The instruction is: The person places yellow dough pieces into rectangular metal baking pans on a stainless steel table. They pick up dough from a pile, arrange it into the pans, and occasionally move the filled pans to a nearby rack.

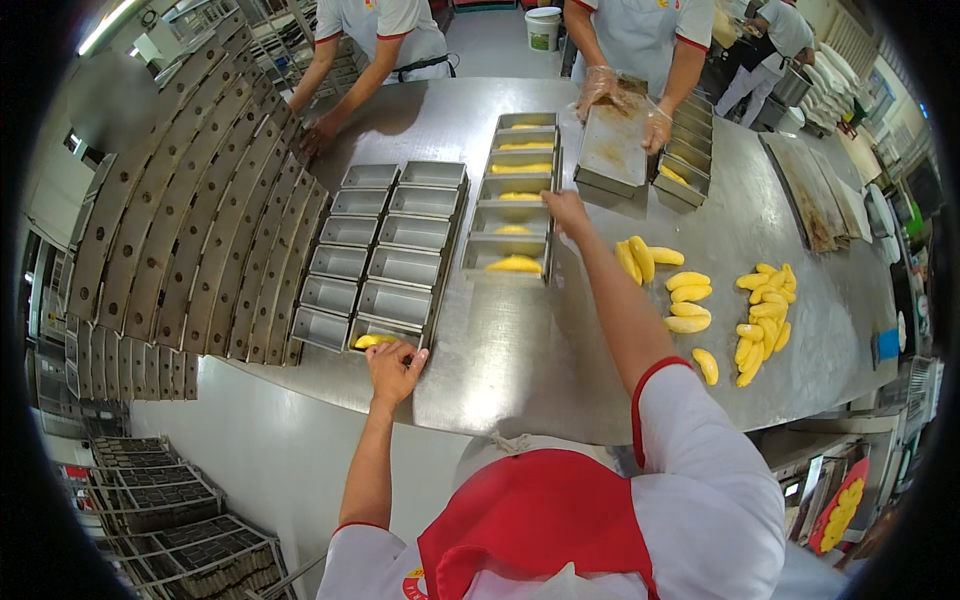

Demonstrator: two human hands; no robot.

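Observation:
My left hand (396, 369) is at the near end of a strapped loaf-pan strip (405, 266), its fingers curled over the rim of the nearest cell. A yellow dough roll (373, 340) lies in that cell, beside the fingertips. The strip's other cells hold nothing. My right hand (568, 213) reaches forward and pinches the right rim of another pan strip (504, 219), which has a yellow roll in each cell. Left of my left hand's strip stands a second bare pan strip (334, 260), close alongside.
Loose yellow rolls (688, 289) and a heap of them (765, 315) lie on the steel table (480, 360). Stacked pans (187, 217) rise at left. Across the table, a co-worker's gloved hands (654, 129) hold a lidded pan (613, 142); another person's hand (322, 136) touches the stack.

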